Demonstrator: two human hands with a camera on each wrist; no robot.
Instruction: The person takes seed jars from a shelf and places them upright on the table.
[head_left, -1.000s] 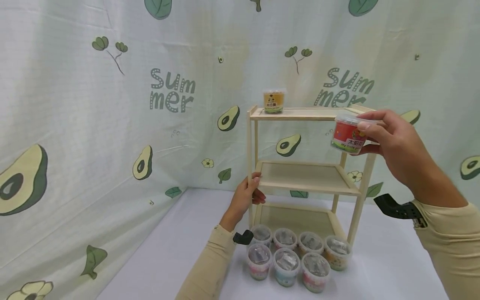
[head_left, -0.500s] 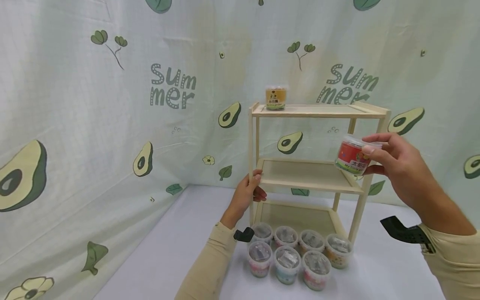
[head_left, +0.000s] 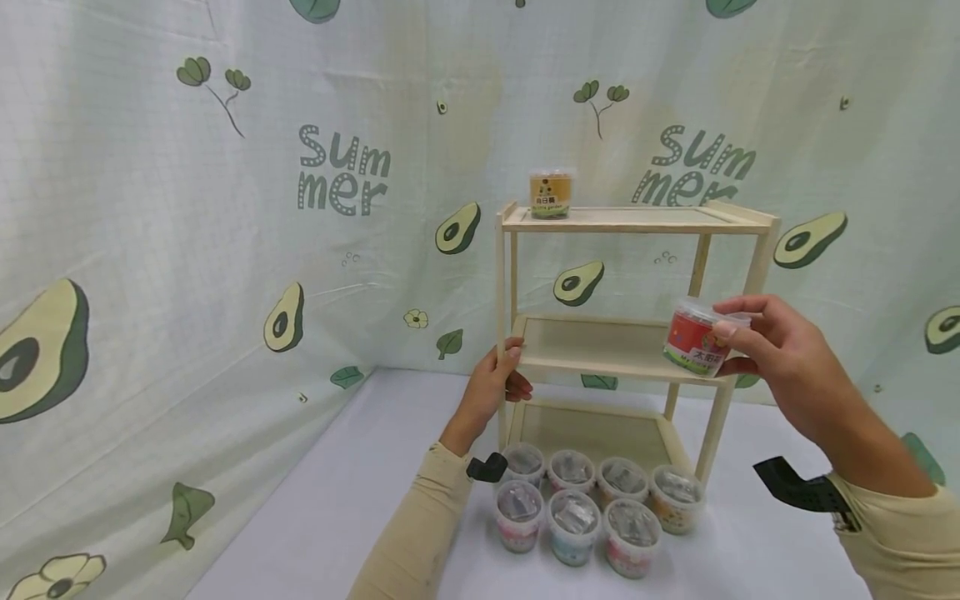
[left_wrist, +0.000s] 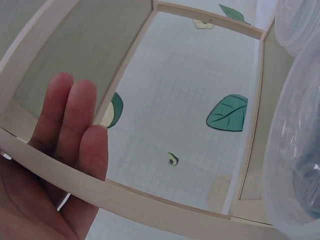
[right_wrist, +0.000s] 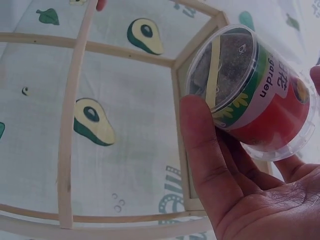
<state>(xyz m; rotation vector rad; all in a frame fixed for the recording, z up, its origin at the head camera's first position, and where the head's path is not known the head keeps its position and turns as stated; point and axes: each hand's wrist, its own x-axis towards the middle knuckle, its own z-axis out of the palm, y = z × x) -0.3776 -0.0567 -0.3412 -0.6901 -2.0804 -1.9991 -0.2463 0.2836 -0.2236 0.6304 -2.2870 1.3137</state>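
Observation:
My right hand (head_left: 787,358) pinches a small clear plastic cup with a red label (head_left: 697,337), slightly tilted, by its upper side. In the head view the cup overlaps the right end of the wooden shelf's middle board (head_left: 600,342). The right wrist view shows the cup's see-through base (right_wrist: 225,70) with dark contents, and fingers against its side. My left hand (head_left: 487,392) grips the shelf's left front post at the middle board, the thumb in front. In the left wrist view its fingers (left_wrist: 67,115) reach past the post (left_wrist: 150,205).
A yellow-labelled cup (head_left: 551,195) stands at the left of the top board (head_left: 637,217). Several lidded cups (head_left: 573,525) stand in two rows on the white table (head_left: 337,500), before the bottom board (head_left: 592,429). A patterned curtain (head_left: 420,117) hangs behind.
My right hand has lowered the red-labelled cup from top-board height to the middle board's height. My left hand has stayed on the post.

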